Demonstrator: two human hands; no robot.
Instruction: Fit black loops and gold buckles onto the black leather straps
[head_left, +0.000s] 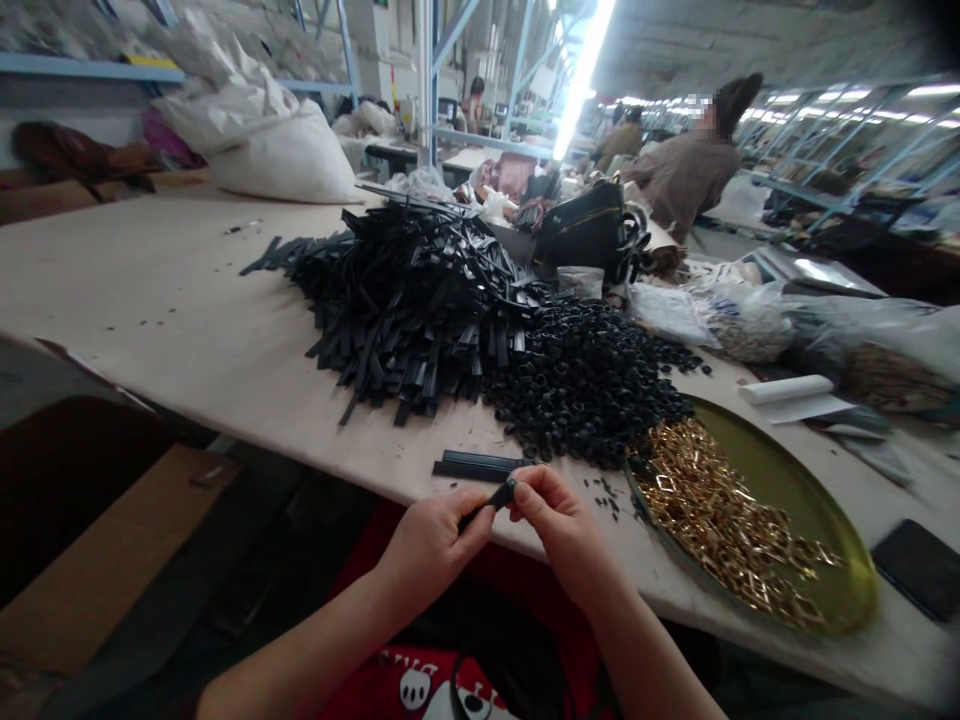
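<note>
Between my two hands, at the table's front edge, is a short black strap (491, 500). My left hand (436, 530) grips its length between thumb and fingers. At the strap's far end my right hand (551, 515) pinches the tip, where a small dark loop seems to sit; its detail is too small to make out. Just beyond my hands a few flat black straps (480, 466) lie side by side. Further back rises a big heap of black straps (420, 310), and to its right spreads a pile of small black loops (585, 380).
A yellow-green round tray (817, 500) at the right holds many gold metal buckles (720, 520). A dark phone (921, 568) lies beyond it. Behind stand a black handbag (581, 235) and a white sack (277, 145). A person (686, 170) leans at the back right.
</note>
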